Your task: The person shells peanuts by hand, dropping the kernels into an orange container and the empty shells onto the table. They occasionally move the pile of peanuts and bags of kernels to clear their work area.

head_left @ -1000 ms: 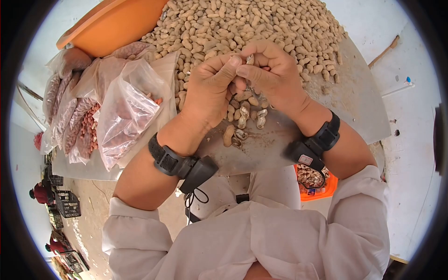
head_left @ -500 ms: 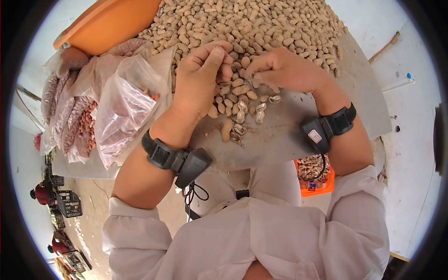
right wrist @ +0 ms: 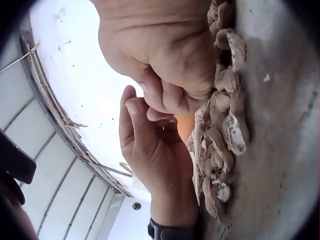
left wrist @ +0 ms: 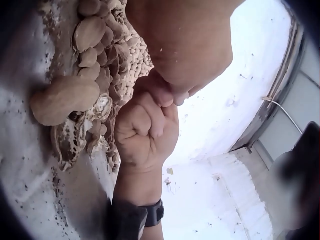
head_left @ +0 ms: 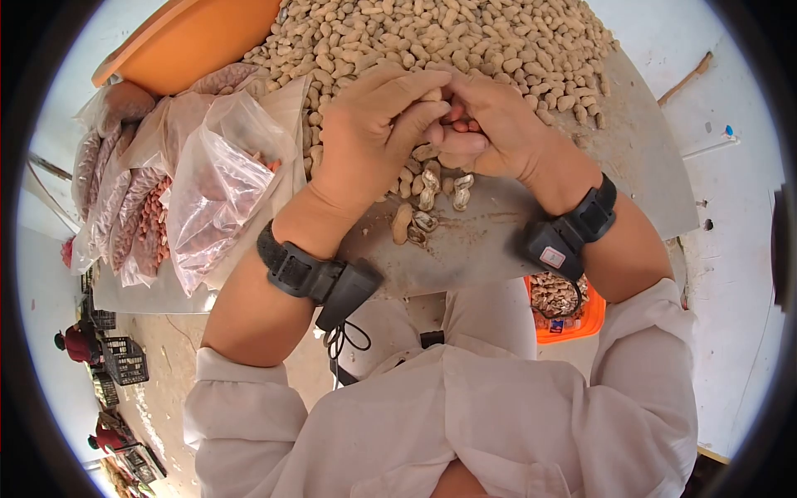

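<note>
Over the near edge of the peanut pile (head_left: 465,41), my two hands meet in the head view. My left hand (head_left: 365,124) has its thumb and fingers bent around a tan peanut in its shell (head_left: 432,95), largely covered by the fingers. The curled right hand (head_left: 506,124) holds a few red peanut kernels (head_left: 462,124) in its palm. Fingertips of both hands overlap there. In the left wrist view the right hand (left wrist: 145,127) shows curled fingers; in the right wrist view the left hand (right wrist: 160,155) is bent beside it. Split shells (head_left: 427,189) lie below on the metal table (head_left: 490,241).
Clear plastic bags (head_left: 224,183) of red kernels lie at the left, beside an orange basin (head_left: 187,46). An orange crate (head_left: 573,324) of shells sits below the table's edge at the right. Black crates (head_left: 124,361) stand on the floor far left.
The right hand first moved away from the left, down toward the loose peanuts, then came back up against it. Red kernels now show in the right palm; the shell pinched there earlier is gone.
</note>
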Tool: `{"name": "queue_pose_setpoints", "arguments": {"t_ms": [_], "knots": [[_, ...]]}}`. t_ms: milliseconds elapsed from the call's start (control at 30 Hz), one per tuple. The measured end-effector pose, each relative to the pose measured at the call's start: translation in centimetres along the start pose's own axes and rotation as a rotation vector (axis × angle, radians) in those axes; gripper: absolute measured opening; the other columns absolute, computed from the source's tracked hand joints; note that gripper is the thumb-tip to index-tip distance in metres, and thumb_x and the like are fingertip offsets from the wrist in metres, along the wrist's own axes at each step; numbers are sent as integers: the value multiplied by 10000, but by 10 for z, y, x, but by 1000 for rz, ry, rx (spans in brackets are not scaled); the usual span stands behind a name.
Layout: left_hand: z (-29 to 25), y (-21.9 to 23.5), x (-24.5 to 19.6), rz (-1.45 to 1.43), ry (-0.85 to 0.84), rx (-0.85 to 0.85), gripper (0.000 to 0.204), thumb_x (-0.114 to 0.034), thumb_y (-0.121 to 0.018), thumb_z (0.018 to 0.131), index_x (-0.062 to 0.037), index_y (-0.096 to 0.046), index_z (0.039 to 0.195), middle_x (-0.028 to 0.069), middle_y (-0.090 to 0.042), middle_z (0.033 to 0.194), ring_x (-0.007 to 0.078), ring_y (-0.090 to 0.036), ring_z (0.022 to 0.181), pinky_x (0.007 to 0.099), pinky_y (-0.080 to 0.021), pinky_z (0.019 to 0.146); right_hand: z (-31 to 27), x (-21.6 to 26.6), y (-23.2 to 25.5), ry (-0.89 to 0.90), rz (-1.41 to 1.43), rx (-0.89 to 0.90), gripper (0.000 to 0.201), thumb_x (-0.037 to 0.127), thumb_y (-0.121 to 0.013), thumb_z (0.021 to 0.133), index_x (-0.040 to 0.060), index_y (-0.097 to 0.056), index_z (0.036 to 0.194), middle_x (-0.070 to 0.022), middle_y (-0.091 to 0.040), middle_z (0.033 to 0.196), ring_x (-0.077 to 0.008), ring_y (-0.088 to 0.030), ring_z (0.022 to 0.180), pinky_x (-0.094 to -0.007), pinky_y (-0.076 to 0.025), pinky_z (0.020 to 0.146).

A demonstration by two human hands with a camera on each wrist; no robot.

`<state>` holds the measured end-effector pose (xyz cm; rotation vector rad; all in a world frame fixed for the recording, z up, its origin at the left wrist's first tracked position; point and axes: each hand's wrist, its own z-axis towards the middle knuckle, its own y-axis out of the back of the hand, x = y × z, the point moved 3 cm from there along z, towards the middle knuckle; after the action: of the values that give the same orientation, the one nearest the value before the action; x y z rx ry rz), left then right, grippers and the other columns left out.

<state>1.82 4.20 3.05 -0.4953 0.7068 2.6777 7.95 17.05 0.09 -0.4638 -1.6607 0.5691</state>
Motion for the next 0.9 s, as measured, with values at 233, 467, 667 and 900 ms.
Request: {"name": "queue_pose_setpoints", "arguments": {"t_ms": [233,467,667,900], "knots": [[-1,4,-2,-103,98,-49,190,-48,-657,762,-20,-643,949,54,-604,800,134,-570,691,237,-450,595,-1,14,1,150,-207,-7,235,229,-504,885,14,-581,832,-73,-553,644,-75,-355,417,-224,-299,379],[-14,-5,-7,-624,478,497,170,-78,-665,783,5,-647,929,21,-597,770,71,-536,683,205,-421,594,-22,34,-6,282,-1614,98,148,115,-599,738,-1,-652,814,-110,-588,674,-175,-551,579,-308,-428,551],[-18,-9,-8,-469,370,743,209,-99,-712,725,-24,-664,914,11,-566,707,68,-514,666,206,-387,566,-22,23,-11,309,-1708,77,163,67,-609,694,-10,-631,837,-149,-610,720,-281,-588,688,-348,-449,630],[-16,-7,-4,-452,457,544,157,-93,-698,745,-30,-667,886,8,-599,725,70,-512,617,211,-410,559,-20,16,-14,362,-1913,38,179,122,-625,709,3,-624,842,-163,-603,738,-350,-573,727,-387,-452,640]]}}
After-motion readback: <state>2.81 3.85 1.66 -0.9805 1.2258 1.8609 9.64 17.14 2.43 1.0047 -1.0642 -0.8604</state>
